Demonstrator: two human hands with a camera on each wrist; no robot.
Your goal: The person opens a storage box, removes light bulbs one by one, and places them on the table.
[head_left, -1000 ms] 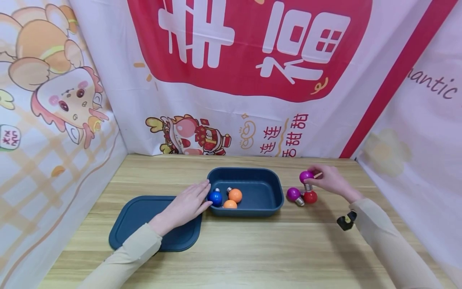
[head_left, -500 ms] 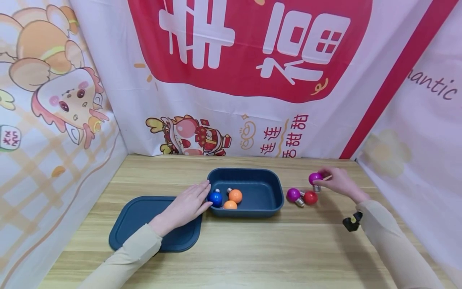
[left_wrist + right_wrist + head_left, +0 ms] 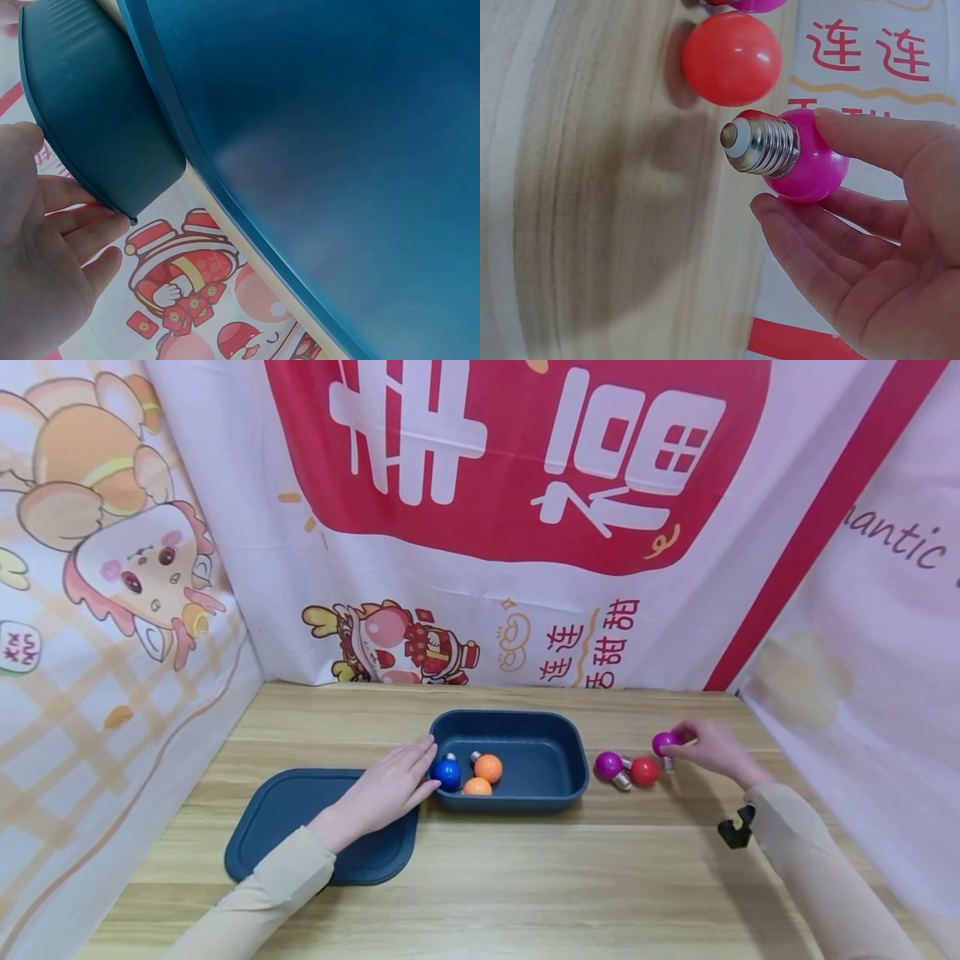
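My right hand (image 3: 711,748) pinches a purple light bulb (image 3: 812,169) by its round glass between thumb and fingers, its metal screw base pointing down toward the table. Just left of it, a red bulb (image 3: 644,771) and another purple bulb (image 3: 608,766) lie close together on the wood. My left hand (image 3: 384,785) touches the left rim of a dark blue open box (image 3: 542,803), fingers mostly straight. Inside the box's left part are a blue bulb (image 3: 446,773) and two orange bulbs, one (image 3: 488,767) behind the other (image 3: 477,787).
A dark blue lid (image 3: 378,856) lies flat on the wooden table (image 3: 525,885), left of the box and partly under my left forearm. Printed cloth (image 3: 480,543) hangs behind the table and along both sides.
My right hand has moved right and slightly down with the purple bulb, away from above the red bulb. The left hand stays at the box rim.
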